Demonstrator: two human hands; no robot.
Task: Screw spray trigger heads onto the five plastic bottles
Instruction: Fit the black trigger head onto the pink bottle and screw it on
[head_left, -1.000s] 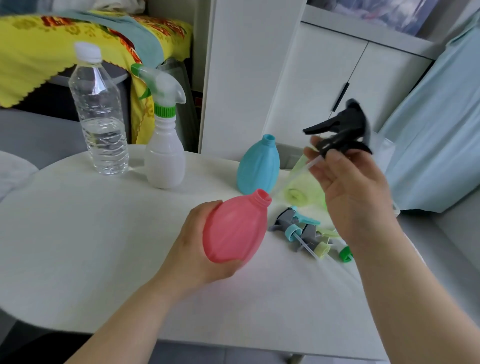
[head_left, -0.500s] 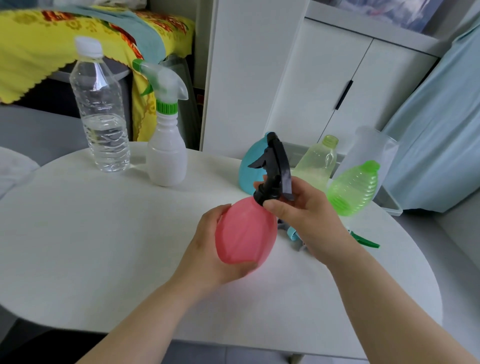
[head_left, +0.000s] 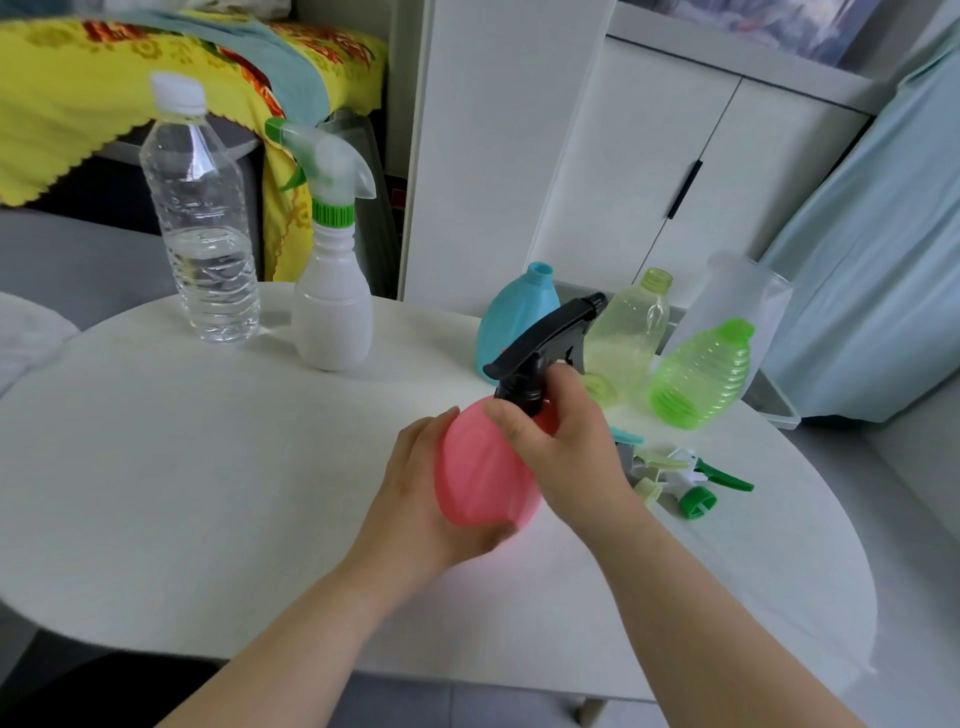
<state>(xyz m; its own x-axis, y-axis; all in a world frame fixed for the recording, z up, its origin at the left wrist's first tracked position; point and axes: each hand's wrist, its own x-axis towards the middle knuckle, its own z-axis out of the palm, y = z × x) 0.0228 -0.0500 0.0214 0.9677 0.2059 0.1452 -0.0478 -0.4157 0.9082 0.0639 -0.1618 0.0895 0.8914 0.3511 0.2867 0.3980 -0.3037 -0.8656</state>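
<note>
My left hand (head_left: 415, 499) grips a pink bottle (head_left: 480, 467), tilted above the white round table (head_left: 208, 467). A black spray trigger head (head_left: 545, 348) sits on the pink bottle's neck, and my right hand (head_left: 561, 441) holds its collar. A white bottle (head_left: 332, 312) with a green-collared trigger head stands at the back. A blue bottle (head_left: 511, 317), a pale yellow-green bottle (head_left: 623, 332) and a bright green ribbed bottle (head_left: 701, 374) wait open-necked at the right. Loose trigger heads (head_left: 680, 478) lie beside my right wrist.
A clear water bottle (head_left: 200, 228) with a white cap stands at the back left. A frosted container (head_left: 737, 291) stands behind the green bottle, by the table's right edge. White cabinets and a yellow cloth lie beyond the table.
My right hand brought the black trigger head down from the air onto the pink bottle's neck. The head has since turned from upright to pointing up and right.
</note>
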